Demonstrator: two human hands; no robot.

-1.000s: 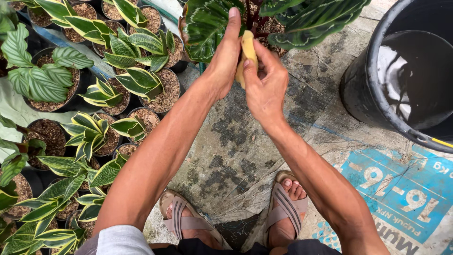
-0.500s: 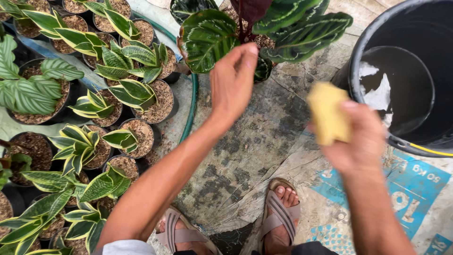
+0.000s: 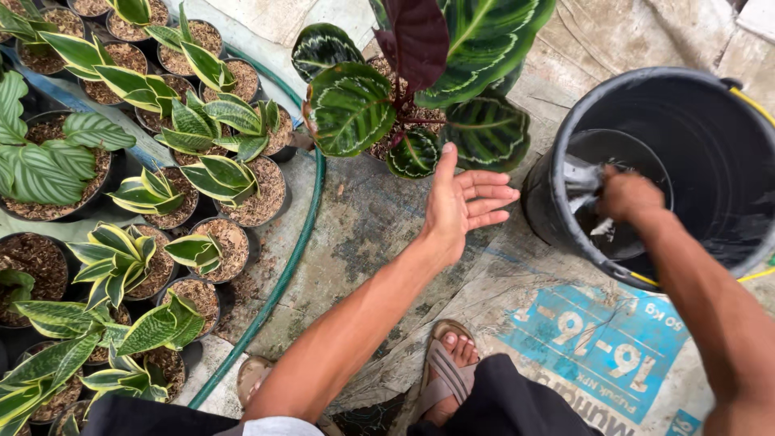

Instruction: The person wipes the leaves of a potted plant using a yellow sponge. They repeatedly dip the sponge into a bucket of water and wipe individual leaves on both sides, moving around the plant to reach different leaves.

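Seen from above, a person crouched on a concrete floor (image 3: 379, 234) among potted plants. The left hand (image 3: 464, 202) hovered open, fingers spread and holding nothing, just below the lowest leaves of a large striped-leaf plant (image 3: 404, 105) in its pot. The right hand (image 3: 626, 198) reached well away from that plant, down inside a black bucket (image 3: 710, 137), at the surface of the water; its grip looked curled, but whether it was closed on anything could not be told, since the hand hid whatever lay under it. A green hose (image 3: 282, 266) curved along the floor to the left of the open hand, with rows of small potted plants (image 3: 210, 173) beyond it. A printed sack (image 3: 597, 347) lay flat under the right forearm. Judging from this, the step in hand was wetting or rinsing in the bucket; the next move would call for bringing the right hand back to the leaves the left hand waited beside.
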